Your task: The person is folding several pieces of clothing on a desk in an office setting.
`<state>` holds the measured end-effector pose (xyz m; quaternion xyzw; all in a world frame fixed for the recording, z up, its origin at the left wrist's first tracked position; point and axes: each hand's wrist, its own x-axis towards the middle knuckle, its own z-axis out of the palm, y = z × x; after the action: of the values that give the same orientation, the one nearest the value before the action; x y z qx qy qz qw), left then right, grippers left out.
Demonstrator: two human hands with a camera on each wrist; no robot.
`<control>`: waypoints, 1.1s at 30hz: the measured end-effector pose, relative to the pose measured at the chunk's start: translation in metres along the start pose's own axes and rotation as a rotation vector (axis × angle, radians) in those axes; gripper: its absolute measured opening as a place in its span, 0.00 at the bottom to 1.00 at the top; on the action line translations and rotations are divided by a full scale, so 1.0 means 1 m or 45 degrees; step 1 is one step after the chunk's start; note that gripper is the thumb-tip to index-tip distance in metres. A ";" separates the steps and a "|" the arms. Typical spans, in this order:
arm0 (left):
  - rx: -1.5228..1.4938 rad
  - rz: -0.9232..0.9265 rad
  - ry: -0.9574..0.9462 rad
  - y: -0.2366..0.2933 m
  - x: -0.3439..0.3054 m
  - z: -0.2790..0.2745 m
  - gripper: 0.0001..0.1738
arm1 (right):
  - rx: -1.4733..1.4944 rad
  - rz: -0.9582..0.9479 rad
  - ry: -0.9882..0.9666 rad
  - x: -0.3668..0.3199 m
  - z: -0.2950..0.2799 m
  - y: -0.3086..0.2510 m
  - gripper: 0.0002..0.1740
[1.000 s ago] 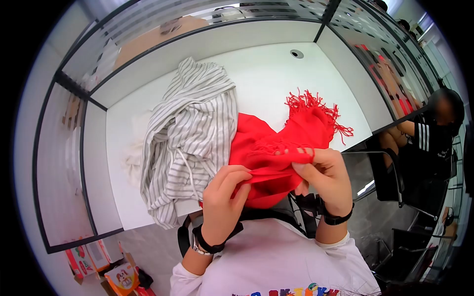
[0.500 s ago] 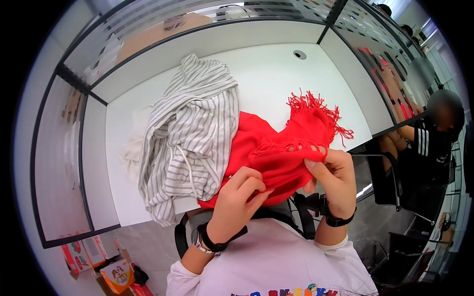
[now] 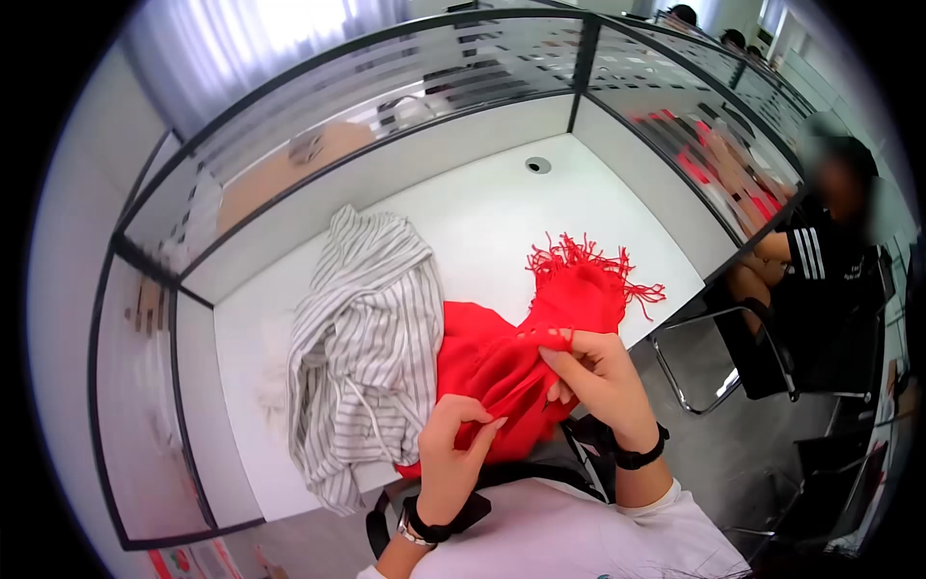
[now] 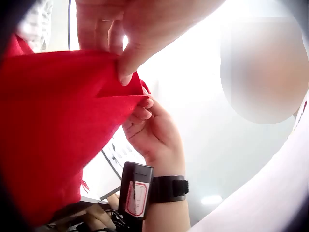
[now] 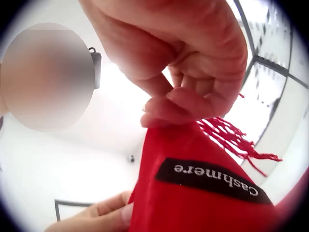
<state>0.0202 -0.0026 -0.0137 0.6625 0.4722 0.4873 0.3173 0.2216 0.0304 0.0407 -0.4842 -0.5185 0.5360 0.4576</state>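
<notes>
A red scarf (image 3: 487,352) with fringed ends lies bunched across the front of the desk. My right hand (image 3: 606,386) pinches its corner near the fringe (image 5: 234,140) between thumb and fingers. A black label (image 5: 212,179) reading "Cashmere" is sewn just below that grip in the right wrist view. Lower and to the left, my left hand (image 3: 451,458) pinches the scarf's near edge, its thumb (image 4: 126,72) lying on the cloth in the left wrist view. Beside the scarf on the left sits a crumpled grey-and-white striped garment (image 3: 371,328) with a white drawstring.
Whitish fluffy cloth (image 3: 273,391) shows behind the striped garment on the white desk (image 3: 482,212). Low partitions with glass panels (image 3: 386,106) enclose the desk, and a cable hole (image 3: 538,166) is at its back. A seated person (image 3: 830,241) is beyond the right side.
The head view has tilted up, so the desk appears lower. My hands have come closer together along the scarf's edge. The striped garment stays in place.
</notes>
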 end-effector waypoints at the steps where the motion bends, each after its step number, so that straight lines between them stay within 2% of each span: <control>1: 0.012 -0.002 -0.010 0.000 0.002 0.001 0.10 | 0.027 -0.008 -0.013 0.001 -0.001 0.003 0.14; 5: 0.107 -0.047 -0.034 0.002 -0.001 0.006 0.09 | -0.038 -0.026 0.041 0.003 -0.003 0.006 0.12; 7: 0.177 0.053 -0.006 0.003 0.000 0.009 0.08 | -0.207 -0.135 0.147 0.006 -0.003 0.011 0.11; 9: 0.182 0.044 0.001 -0.001 -0.003 0.015 0.09 | -0.177 -0.153 0.230 0.009 -0.002 0.016 0.13; 11: 0.172 0.017 -0.034 -0.003 -0.003 0.018 0.10 | -0.515 -0.425 0.323 0.014 -0.007 0.027 0.12; 13: 0.221 0.073 -0.058 -0.008 -0.004 0.021 0.11 | -0.465 -0.354 0.312 0.010 -0.007 0.024 0.09; 15: 0.251 0.086 -0.068 -0.012 -0.004 0.026 0.12 | -0.245 -0.152 0.272 0.007 -0.009 0.024 0.10; 16: 0.252 0.072 -0.072 -0.010 -0.003 0.029 0.11 | -0.227 -0.227 0.291 0.008 -0.007 0.025 0.10; 19: 0.349 0.084 -0.165 -0.011 0.002 0.030 0.10 | -0.181 -0.214 0.226 0.007 -0.007 0.021 0.10; 23: 0.256 0.070 -0.146 -0.019 -0.003 0.037 0.09 | -0.225 -0.203 0.170 0.004 -0.007 0.026 0.10; 25: 0.273 0.041 -0.205 -0.023 -0.009 0.037 0.10 | -0.084 -0.183 0.094 0.002 -0.001 0.025 0.12; 27: 0.348 0.037 -0.463 -0.026 -0.014 0.035 0.08 | -0.019 -0.161 0.070 -0.002 0.005 0.017 0.12; 28: 0.338 0.040 -0.464 -0.027 -0.018 0.035 0.08 | -0.029 -0.156 0.023 -0.004 0.006 0.014 0.12; 31: 0.029 -0.214 -0.686 -0.032 -0.028 0.034 0.08 | -0.017 -0.166 -0.026 -0.008 0.007 0.013 0.12; 33: 0.073 -0.224 -0.756 -0.042 -0.038 0.033 0.09 | 0.046 -0.184 -0.080 -0.012 0.004 0.011 0.12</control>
<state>0.0351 -0.0218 -0.0750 0.7410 0.4281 0.2297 0.4636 0.2191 0.0180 0.0305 -0.4203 -0.5564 0.5256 0.4873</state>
